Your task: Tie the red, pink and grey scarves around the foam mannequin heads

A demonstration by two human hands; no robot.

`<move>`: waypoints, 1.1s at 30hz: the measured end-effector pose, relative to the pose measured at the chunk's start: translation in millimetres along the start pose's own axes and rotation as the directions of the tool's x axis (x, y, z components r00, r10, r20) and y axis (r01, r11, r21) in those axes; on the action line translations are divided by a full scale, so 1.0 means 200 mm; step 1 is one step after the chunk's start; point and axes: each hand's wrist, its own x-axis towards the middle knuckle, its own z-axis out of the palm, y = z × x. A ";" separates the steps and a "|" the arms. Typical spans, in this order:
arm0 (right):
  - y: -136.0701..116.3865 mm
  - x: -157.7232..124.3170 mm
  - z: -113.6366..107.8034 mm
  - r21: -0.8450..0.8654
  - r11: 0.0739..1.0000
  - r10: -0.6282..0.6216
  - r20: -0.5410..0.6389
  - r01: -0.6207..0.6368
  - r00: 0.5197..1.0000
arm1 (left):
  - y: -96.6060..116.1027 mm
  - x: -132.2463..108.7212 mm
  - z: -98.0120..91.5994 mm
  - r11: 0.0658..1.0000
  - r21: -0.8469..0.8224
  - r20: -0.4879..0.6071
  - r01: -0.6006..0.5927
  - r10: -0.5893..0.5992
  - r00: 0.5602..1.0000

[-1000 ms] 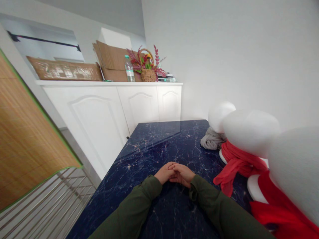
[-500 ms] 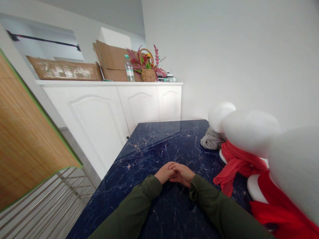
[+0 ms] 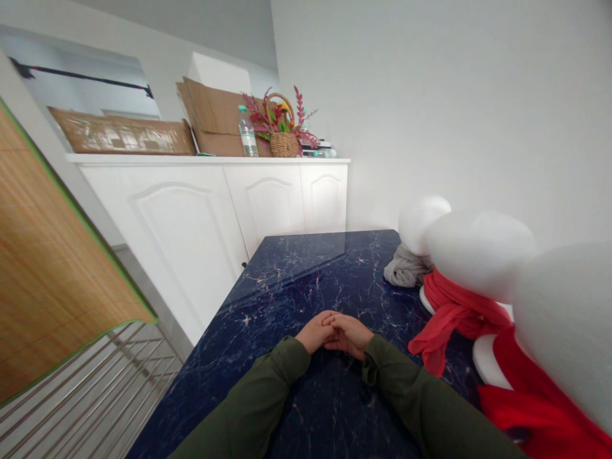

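Fingers of left hand (image 3: 315, 333) and right hand (image 3: 352, 336) are laced together, apparently empty, rested on table (image 3: 296, 268), wrists angled inward and far.

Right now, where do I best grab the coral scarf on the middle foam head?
Pinch the coral scarf by its loose tail, which droops onto the table nearest your right hand. Come from the open table side: the rest is wound round the neck of the foam head, probably snug.

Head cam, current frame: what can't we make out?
Head view only.
Hidden by the clasped fingers: palms of left hand and right hand.
Cut by right and bottom edges: nearest white head form, its red scarf.
Too small to read: bottle label.
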 end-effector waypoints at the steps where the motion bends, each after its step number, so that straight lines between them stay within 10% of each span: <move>1: 0.00 0.00 0.00 0.001 1.000 -0.001 0.001 0.001 1.000 | 0.00 0.00 0.00 1.000 0.001 -0.003 0.002 -0.002 1.000; 33: 0.00 0.00 0.00 0.001 1.000 -0.008 0.004 0.008 1.000 | -0.01 0.01 -0.02 0.999 0.033 -0.003 -0.004 0.004 1.000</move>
